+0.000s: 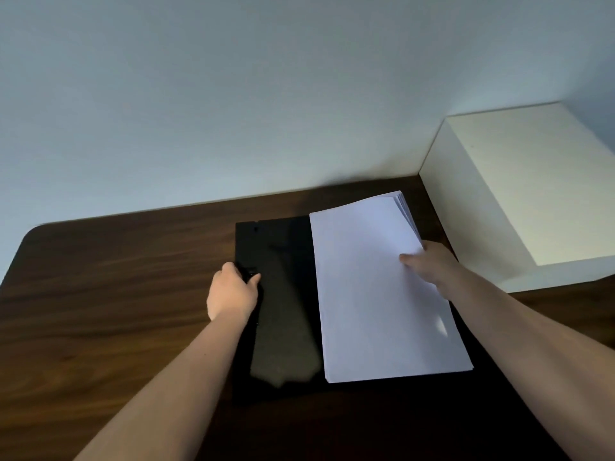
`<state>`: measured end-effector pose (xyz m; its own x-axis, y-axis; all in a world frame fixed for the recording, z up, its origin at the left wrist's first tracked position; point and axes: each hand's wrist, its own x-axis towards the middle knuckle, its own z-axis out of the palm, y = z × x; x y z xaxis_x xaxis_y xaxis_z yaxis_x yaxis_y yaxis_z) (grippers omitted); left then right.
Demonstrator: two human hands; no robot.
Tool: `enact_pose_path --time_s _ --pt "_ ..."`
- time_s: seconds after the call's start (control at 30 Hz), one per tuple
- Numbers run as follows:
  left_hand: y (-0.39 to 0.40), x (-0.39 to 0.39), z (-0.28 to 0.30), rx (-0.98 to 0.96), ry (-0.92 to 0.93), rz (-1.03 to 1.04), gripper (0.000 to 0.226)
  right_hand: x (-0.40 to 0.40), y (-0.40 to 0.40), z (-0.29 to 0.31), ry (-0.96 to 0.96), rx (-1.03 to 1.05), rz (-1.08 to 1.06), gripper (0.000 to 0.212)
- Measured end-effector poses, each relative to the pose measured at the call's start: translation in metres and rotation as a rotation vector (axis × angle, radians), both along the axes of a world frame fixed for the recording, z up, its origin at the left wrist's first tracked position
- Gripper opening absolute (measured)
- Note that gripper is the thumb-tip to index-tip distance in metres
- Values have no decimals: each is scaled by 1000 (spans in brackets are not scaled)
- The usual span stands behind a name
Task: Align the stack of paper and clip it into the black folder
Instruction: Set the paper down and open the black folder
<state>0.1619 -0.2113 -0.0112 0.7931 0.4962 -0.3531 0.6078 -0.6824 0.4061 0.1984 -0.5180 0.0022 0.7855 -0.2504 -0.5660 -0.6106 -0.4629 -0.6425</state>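
A black folder [286, 314] lies open and flat on the dark wooden table. A stack of white paper [376, 294] rests on its right half, with the far right corner fanned and lifted. My right hand [429, 264] grips the stack's right edge, thumb on top. My left hand [233, 291] is at the folder's left edge, fingers pinched on the black clip [250, 272] there. Most of the clip is hidden by my fingers.
The wooden table [116, 294] stretches to the left and ends at a pale wall. A white box-shaped block [519, 194] stands at the back right, close to the paper's far corner.
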Motion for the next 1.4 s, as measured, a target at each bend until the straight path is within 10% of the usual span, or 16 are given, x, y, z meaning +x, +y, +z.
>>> enact_pose_path --time_s 0.27,0.7,0.93,1.4 --pt "15 -1 4 171 4 -156 7 1 -8 3 -1 -37 11 38" --pt "-22 5 10 263 58 -361 47 8 -7 6 -50 -34 -6 31" --pt "-88 31 3 -7 350 -289 85 13 -11 4 -81 -54 -15 32" --pt "-99 37 1 25 395 -363 100 17 -16 2 -69 -42 -54 25"
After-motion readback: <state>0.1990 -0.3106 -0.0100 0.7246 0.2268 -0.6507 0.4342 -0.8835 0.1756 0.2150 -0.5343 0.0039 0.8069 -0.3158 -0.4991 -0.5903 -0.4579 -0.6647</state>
